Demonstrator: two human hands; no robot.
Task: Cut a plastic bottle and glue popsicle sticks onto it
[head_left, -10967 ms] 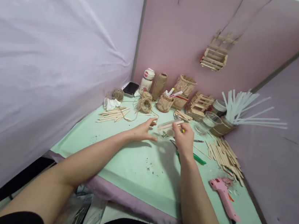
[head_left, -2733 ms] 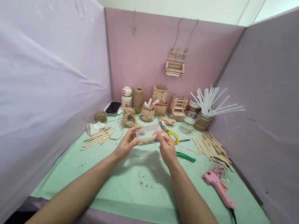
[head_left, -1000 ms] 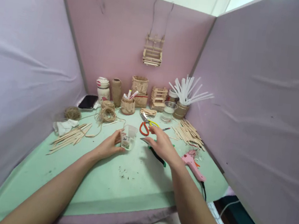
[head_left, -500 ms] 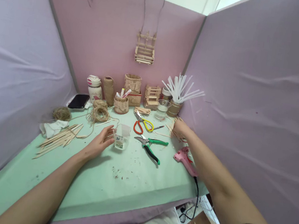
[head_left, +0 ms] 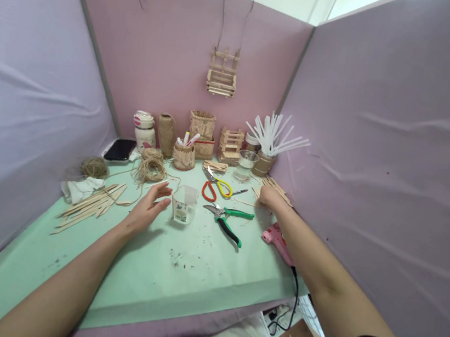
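Note:
A clear plastic cup (head_left: pixel 184 205) with a printed pattern stands on the green table. Just left of it is my left hand (head_left: pixel 150 205), fingers apart and holding nothing. At the right side my right hand (head_left: pixel 270 196) reaches down among thin wooden sticks (head_left: pixel 278 188); its fingers are hidden from view. Nearest that arm lies a pink glue gun (head_left: pixel 279 243) with a black cord. Between the hands are green-handled pruners (head_left: pixel 228 224) and, behind them, scissors (head_left: pixel 216 185) with red and yellow handles.
Flat pointed sticks (head_left: pixel 93 204) and twine coils (head_left: pixel 150 167) lie at the left. Along the back are a phone (head_left: pixel 120 150), a bottle (head_left: pixel 145 133), a marker pot (head_left: pixel 184 157), a water cup (head_left: pixel 246 166) and white glue sticks (head_left: pixel 271 136). A wooden rack (head_left: pixel 222 74) hangs behind.
My right hand has shifted slightly left and lower among the sticks. My left hand has moved a little away from the clear cup, and the view has shifted slightly.

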